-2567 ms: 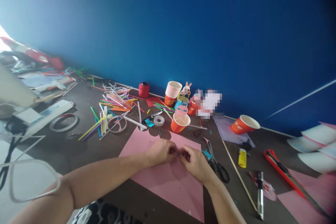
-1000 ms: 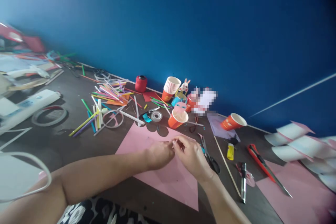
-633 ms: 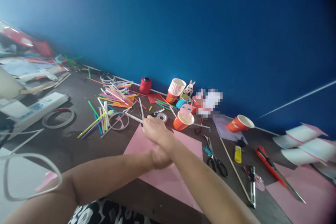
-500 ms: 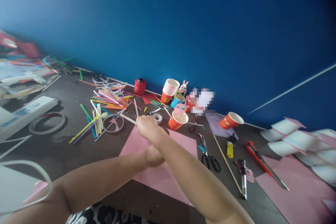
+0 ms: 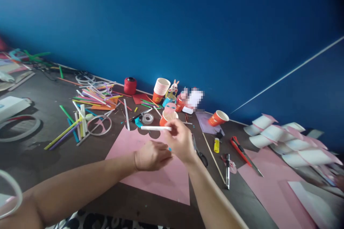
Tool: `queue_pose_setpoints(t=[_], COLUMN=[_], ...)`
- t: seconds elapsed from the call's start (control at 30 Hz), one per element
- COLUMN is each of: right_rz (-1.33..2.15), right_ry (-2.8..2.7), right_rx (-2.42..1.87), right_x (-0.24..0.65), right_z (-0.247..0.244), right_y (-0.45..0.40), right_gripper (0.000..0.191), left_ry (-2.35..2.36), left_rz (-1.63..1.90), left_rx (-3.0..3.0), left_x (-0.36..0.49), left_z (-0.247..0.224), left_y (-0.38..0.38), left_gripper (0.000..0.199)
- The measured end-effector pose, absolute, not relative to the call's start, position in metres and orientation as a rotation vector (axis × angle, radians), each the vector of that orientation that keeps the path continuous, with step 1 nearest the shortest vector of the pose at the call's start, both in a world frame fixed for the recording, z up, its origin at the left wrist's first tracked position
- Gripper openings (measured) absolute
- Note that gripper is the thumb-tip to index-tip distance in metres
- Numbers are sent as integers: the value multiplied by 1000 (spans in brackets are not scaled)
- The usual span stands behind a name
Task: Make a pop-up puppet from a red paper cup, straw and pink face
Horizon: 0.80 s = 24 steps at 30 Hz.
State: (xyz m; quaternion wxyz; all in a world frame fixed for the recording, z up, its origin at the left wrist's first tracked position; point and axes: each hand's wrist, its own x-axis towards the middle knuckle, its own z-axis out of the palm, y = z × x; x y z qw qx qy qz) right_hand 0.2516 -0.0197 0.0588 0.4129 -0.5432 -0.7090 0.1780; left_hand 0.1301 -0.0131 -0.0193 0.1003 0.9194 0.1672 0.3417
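A white strip (image 5: 154, 128) is pinched between the thumb and fingers of my right hand (image 5: 180, 139), above the far part of a pink paper sheet (image 5: 172, 182). My left hand (image 5: 153, 155) is just left of it and lower, over the same sheet, fingers curled together with a small bit of blue at their tips; what they hold is too small to name. Behind my right hand stands a red paper cup (image 5: 164, 118) with a pink cut-out figure (image 5: 170, 108) at its rim. A roll of clear tape (image 5: 147, 118) lies beyond the strip.
Coloured sticks (image 5: 96, 94) and a white ring (image 5: 99, 125) lie left. Stacked cups (image 5: 161, 87) and red thread (image 5: 130, 86) stand by the blue wall. Right are scissors (image 5: 202, 157), a marker (image 5: 227, 171), a red cutter (image 5: 242, 152) and white paper rolls (image 5: 266, 134).
My right hand has come back from the far left with the white strip in its fingers. My left hand now shows beside it, no longer under the right arm. The view has swung right.
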Motion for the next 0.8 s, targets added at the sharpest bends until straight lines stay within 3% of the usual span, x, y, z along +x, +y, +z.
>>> queue_pose_setpoints(t=[0.1, 0.17, 0.23, 0.3, 0.5, 0.63, 0.8], right_rz=[633, 752, 842, 863, 962, 1127, 1032], right_ry=[-1441, -1326, -1280, -1251, -1141, -1387, -1488], right_rx=[-1275, -1206, -1147, -1106, -1029, -1139, -1198], right_x=[290, 307, 315, 316, 307, 299, 295], right_z=[44, 31, 21, 13, -2, -6, -7], right_y=[-42, -49, -50, -47, -44, -47, -48], right_gripper=[4, 5, 5, 5, 7, 12, 17], left_ry=[417, 597, 788, 902, 1064, 1059, 1049], left_rz=[1357, 1471, 1392, 1183, 612, 522, 436], left_rx=[2606, 2477, 2397, 2339, 2313, 2394, 2421], left_x=[128, 130, 134, 138, 142, 143, 144], left_z=[-9, -6, -6, -10, -17, -17, -21], left_y=[-19, -22, -22, -20, -13, -14, -13], left_gripper=[12, 31, 53, 60, 20, 19, 14])
